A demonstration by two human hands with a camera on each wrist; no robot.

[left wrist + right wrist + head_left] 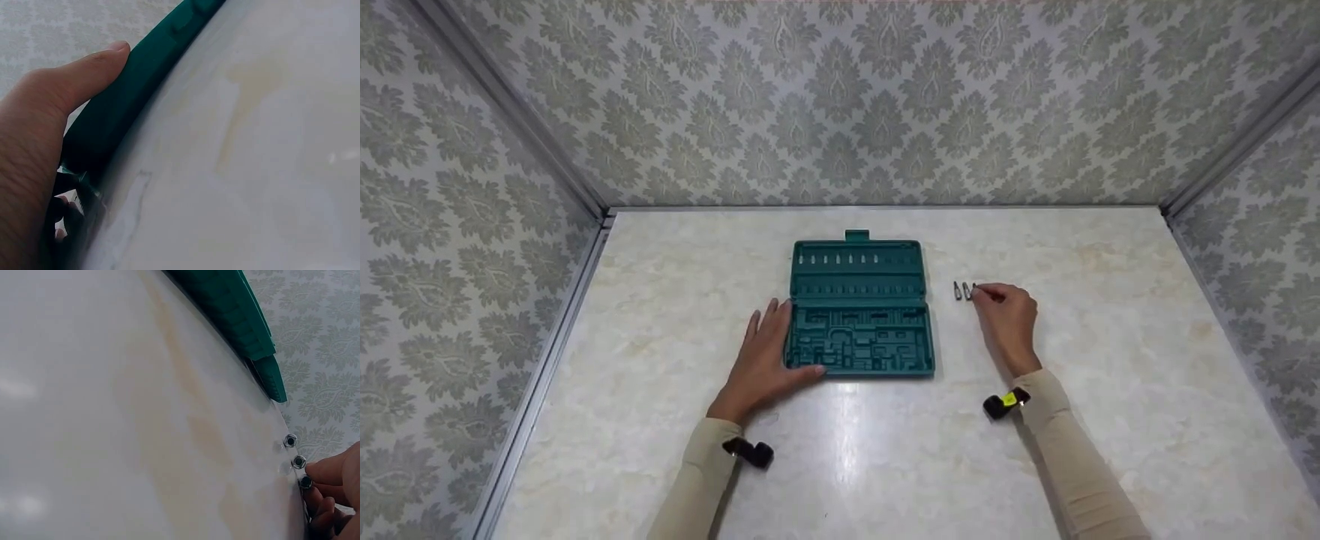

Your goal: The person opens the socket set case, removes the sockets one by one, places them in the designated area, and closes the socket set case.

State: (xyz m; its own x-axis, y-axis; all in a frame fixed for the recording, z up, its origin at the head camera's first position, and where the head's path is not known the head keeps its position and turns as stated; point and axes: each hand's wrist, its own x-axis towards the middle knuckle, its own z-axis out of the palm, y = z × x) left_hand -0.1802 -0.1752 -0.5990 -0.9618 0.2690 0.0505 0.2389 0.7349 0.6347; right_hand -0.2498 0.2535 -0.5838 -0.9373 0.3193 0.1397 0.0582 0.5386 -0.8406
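Observation:
An open green plastic tool case lies on the table, its lid folded back. My left hand rests at its near left corner, the thumb stretched along the front edge and the fingers straight along the left side. In the left wrist view, the thumb presses the case wall. Right of the case, my right hand pinches a small metal bit socket between thumb and fingertips. Two similar bit sockets stand in a row just left of those fingertips.
Several small pale pieces sit in a row in the lid. The lower half has moulded recesses. A latch tab sticks out at the far edge. Patterned walls border the marbled table at the back and both sides.

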